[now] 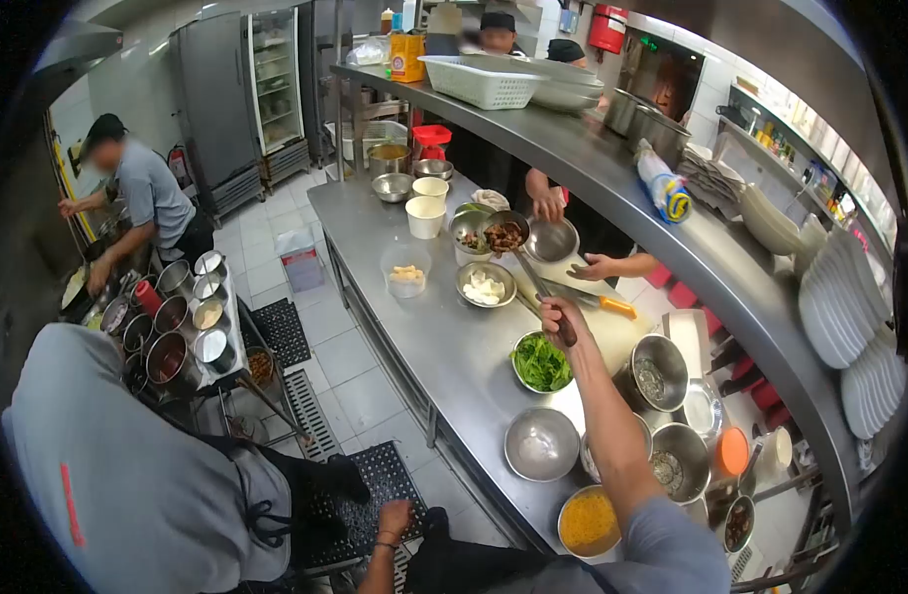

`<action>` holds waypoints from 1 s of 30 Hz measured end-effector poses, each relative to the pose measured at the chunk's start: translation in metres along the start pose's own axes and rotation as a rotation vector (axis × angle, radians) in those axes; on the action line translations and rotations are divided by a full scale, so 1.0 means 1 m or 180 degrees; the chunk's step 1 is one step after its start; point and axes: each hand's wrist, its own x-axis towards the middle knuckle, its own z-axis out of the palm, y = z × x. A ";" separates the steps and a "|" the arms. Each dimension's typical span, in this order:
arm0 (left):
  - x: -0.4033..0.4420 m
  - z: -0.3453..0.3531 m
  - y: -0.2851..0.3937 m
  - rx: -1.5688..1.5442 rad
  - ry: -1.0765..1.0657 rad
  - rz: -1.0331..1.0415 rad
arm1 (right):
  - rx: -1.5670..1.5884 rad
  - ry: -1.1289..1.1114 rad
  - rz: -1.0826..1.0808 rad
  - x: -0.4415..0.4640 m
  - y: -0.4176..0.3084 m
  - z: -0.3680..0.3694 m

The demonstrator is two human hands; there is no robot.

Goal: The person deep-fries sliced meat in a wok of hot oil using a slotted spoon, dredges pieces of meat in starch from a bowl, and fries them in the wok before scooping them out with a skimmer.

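My right grip hides part of the ladle handle; the brown chunks beyond it are too small to name.

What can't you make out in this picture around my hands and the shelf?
In the head view:
Brown pieces in the ladle: too small to identify.
Metal bowl beneath the right forearm: partly covered by it.
Left hand: its own pose hides whether it holds anything.
Yellow package on the shelf: print too small to read.
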 end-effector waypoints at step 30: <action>-0.007 0.079 -0.009 -0.1091 -0.0589 -0.0479 | -0.0893 0.2596 -0.1542 -0.578 0.153 -0.013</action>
